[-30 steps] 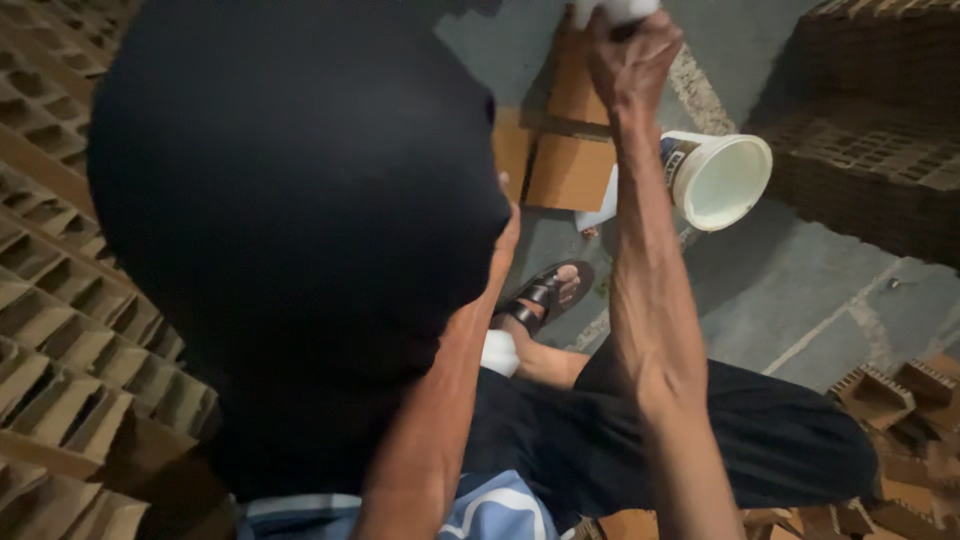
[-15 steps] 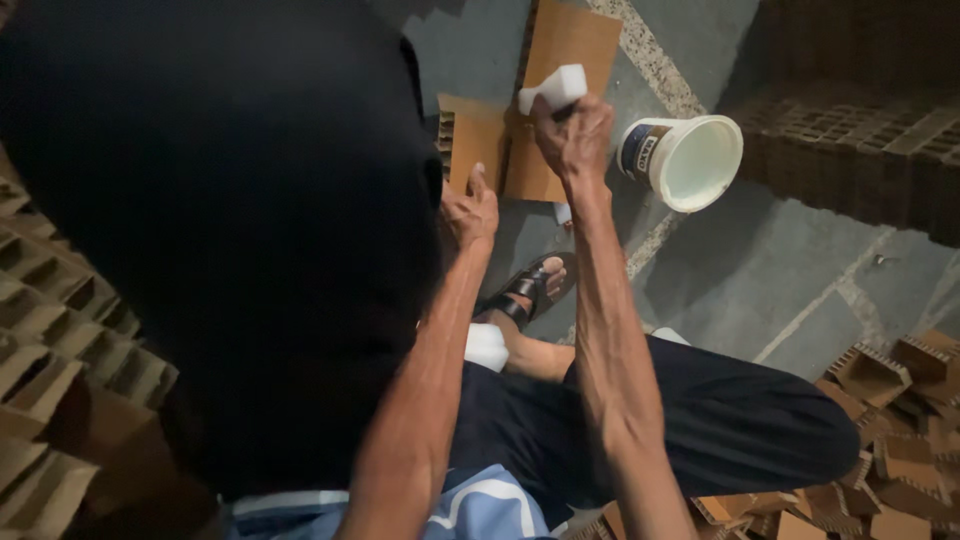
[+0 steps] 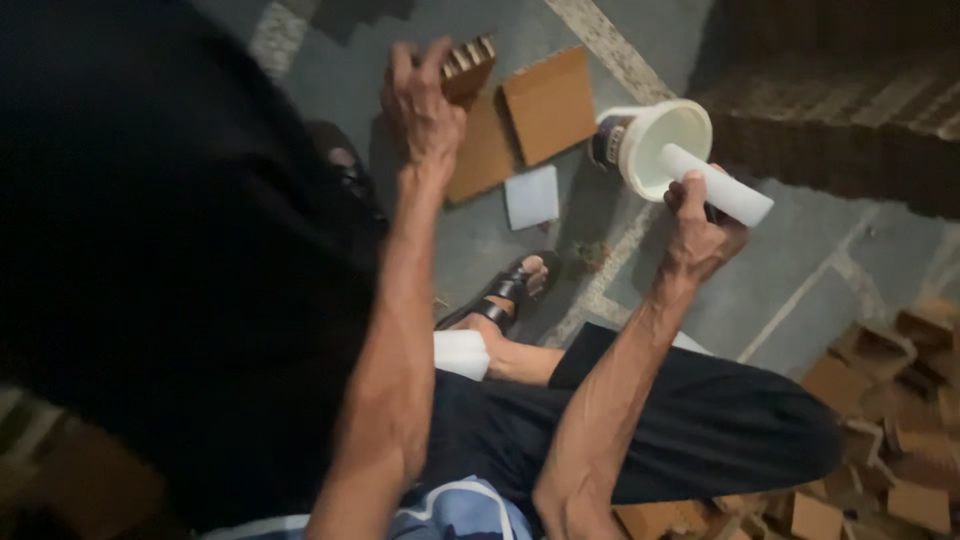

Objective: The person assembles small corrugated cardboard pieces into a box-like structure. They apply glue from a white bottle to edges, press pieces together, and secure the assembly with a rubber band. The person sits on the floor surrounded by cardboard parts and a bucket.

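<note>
My left hand [image 3: 425, 105] grips a small brown cardboard divider piece [image 3: 468, 66] with ribbed slots, held up over the floor. My right hand [image 3: 697, 225] is closed around a white roller-like cylinder [image 3: 720, 186], held beside a white bucket [image 3: 655, 145] that stands on the grey floor. Flat brown cardboard sheets [image 3: 545, 105] and a pale square pad [image 3: 531, 196] lie on the floor beneath my hands. A large black shape [image 3: 170, 260] fills the left of the view and hides what is behind it.
My sandalled foot [image 3: 515, 285] and black trouser leg [image 3: 700, 425] stretch across the floor. Stacks of brown cardboard grid dividers stand at the upper right [image 3: 850, 120] and lie scattered at the lower right [image 3: 890, 400]. A white object [image 3: 460, 353] rests by my ankle.
My right hand has swung right and down with the white cylinder, from over the cardboard to beside the bucket. My left hand has risen and taken hold of a cardboard divider piece.
</note>
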